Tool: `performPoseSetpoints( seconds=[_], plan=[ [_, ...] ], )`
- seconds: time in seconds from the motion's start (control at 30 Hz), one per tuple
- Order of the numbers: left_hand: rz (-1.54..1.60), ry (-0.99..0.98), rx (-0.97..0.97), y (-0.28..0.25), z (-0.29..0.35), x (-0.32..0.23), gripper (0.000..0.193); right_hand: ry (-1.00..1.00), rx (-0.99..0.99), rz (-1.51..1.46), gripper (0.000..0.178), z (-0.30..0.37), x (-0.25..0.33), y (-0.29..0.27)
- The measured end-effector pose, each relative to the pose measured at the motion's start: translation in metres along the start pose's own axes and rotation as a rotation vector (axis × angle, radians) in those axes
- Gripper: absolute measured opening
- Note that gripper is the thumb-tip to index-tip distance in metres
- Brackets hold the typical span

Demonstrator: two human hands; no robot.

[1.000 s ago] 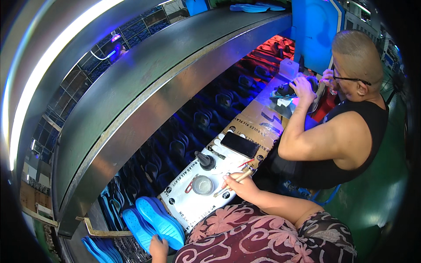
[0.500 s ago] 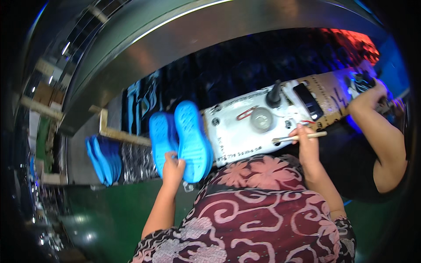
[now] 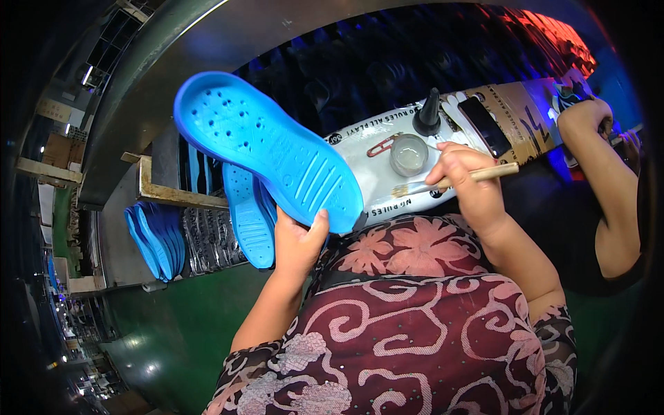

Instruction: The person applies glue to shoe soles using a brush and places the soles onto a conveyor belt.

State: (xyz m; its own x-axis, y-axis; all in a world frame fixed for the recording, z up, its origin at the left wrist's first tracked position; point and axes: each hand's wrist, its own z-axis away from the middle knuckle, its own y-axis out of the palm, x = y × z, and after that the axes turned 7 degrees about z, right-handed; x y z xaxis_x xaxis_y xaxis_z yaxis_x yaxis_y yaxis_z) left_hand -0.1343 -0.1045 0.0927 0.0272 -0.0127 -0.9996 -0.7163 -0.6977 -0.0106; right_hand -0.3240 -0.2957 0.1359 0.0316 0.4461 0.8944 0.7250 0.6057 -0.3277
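Note:
A bright blue shoe sole (image 3: 266, 145) with round holes and raised ribs is raised and tilted in front of me. My left hand (image 3: 299, 242) is closed on its near end, thumb over the top face. My right hand (image 3: 472, 190) grips a paintbrush (image 3: 499, 171) with a wooden handle, its bristles pointing left, above a white sheet (image 3: 373, 187). Just beyond the bristles stands a small round container (image 3: 409, 156) of cloudy liquid. More blue soles (image 3: 247, 225) rest on the left, partly behind the raised one.
A red loop-shaped object (image 3: 380, 146), a black cone-shaped object (image 3: 428, 119) and a dark phone (image 3: 485, 126) are on the work surface. Further left lie a row of blue soles (image 3: 153, 242) and a wooden frame (image 3: 181, 196). A co-worker's arm (image 3: 588, 138) reaches in at right.
My left hand has lifted one blue sole off the others, bringing it up, closer and tilted. The brush in my right hand has moved slightly left and up, nearer the container.

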Motion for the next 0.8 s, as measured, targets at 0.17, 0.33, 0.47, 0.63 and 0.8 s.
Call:
performPoseSetpoints(
  seconds=[0.17,0.33,0.47,0.63,0.8],
  plan=[
    [0.051,0.172,0.026,0.025,-0.007,-0.012,0.05,-0.376,0.036,0.183,0.025,-0.001,0.011,0.016],
    [0.005,0.183,0.039,0.031,-0.011,-0.016,0.05,-0.458,0.025,0.296,0.021,-0.003,0.005,0.027],
    [-0.019,0.217,0.024,0.029,-0.016,-0.017,0.05,-0.458,0.026,0.382,0.021,-0.004,0.003,0.027],
    [-0.064,0.242,0.004,0.027,-0.015,-0.009,0.049,-0.388,0.03,0.36,0.021,-0.005,0.003,0.021],
    [-0.098,0.242,0.001,0.029,-0.013,-0.01,0.049,-0.433,0.064,0.337,0.021,-0.007,-0.001,0.031]
  ],
)
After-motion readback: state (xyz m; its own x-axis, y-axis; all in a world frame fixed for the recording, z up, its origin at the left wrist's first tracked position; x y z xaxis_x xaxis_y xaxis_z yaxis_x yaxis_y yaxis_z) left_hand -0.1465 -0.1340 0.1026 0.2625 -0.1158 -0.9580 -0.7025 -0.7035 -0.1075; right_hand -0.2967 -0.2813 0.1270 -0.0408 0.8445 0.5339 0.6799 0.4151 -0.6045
